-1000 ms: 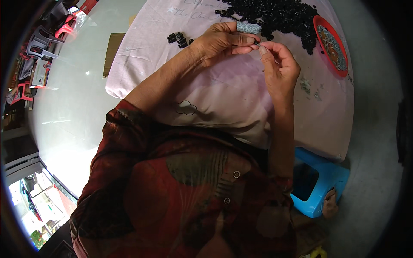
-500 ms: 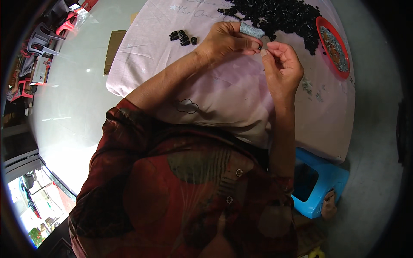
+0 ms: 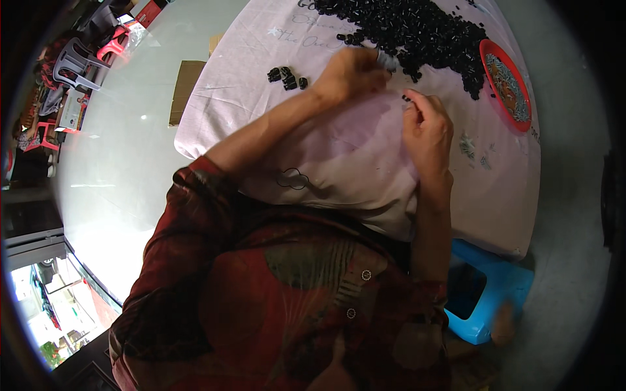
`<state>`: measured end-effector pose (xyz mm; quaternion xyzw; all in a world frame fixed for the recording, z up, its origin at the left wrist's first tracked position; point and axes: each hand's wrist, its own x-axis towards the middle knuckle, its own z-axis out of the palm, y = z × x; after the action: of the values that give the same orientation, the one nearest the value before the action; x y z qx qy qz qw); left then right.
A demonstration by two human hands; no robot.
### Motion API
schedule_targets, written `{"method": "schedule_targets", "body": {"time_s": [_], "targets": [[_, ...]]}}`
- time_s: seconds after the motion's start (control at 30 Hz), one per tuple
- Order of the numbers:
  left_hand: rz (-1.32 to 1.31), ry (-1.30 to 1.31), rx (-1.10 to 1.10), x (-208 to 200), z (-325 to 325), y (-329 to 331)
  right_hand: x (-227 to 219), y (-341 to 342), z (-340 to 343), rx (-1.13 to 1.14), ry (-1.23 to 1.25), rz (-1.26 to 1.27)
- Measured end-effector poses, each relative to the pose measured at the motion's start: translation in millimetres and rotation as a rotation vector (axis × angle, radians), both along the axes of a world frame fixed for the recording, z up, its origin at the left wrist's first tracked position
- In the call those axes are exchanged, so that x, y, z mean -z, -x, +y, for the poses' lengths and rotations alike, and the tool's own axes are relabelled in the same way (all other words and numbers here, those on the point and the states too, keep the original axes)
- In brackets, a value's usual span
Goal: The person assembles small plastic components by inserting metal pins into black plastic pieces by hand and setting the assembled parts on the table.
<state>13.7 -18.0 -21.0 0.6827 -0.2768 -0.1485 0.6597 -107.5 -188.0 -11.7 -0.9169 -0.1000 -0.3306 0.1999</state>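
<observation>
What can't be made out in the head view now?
All in the head view:
Left hand: motion blur hides whether it holds anything.
Small black piece in right hand: too small to identify.
Pile of black pieces: cut by top edge.
Blue plastic stool: partly hidden by tablecloth.

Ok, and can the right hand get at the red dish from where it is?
Likely yes: mostly pale cloth lies between the right hand and the red dish, though the black pile sits close by and the hand seems to hold a black piece.

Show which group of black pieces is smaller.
The few black cylindrical pieces left of the left hand; the other is a large, dense black heap.
</observation>
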Motion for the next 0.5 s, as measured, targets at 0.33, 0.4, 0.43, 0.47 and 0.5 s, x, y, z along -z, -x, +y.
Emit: {"method": "schedule_targets", "body": {"time_s": [0.33, 0.4, 0.43, 0.47, 0.5], "targets": [[-0.651, -0.398, -0.103, 11, -23, -42, -8, 5, -5, 0.129, -0.616, 0.16], [-0.564, -0.339, -0.102, 5, -13, -40, -7, 5, -8, 0.109, -0.662, 0.133], [-0.474, -0.277, -0.109, 2, -10, -39, -6, 5, -8, 0.095, -0.703, 0.134], [-0.329, -0.146, -0.117, 4, -7, -42, -7, 4, -6, 0.068, -0.74, 0.14], [-0.328, -0.145, -0.124, 6, -5, -44, -7, 3, -4, 0.062, -0.737, 0.143]]}}
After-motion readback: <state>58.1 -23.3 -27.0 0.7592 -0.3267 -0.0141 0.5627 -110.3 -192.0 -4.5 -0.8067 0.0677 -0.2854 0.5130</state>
